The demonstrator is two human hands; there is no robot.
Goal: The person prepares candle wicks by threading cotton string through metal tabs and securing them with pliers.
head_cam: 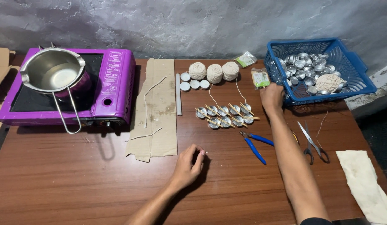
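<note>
The left hand (188,163) rests on the wooden table (77,183) with its fingers curled loosely, pinching what may be a tiny white bit at the fingertips; it is too small to tell. Just beyond lie blue-handled pliers (255,144) and scissors (312,143). Further on, metal cups (225,116) with sticks across them sit in two rows. The right hand (272,96) reaches out and grips the near rim of the blue basket (352,62), which holds more empty cups. Three balls of string (214,72) stand near the wall.
</note>
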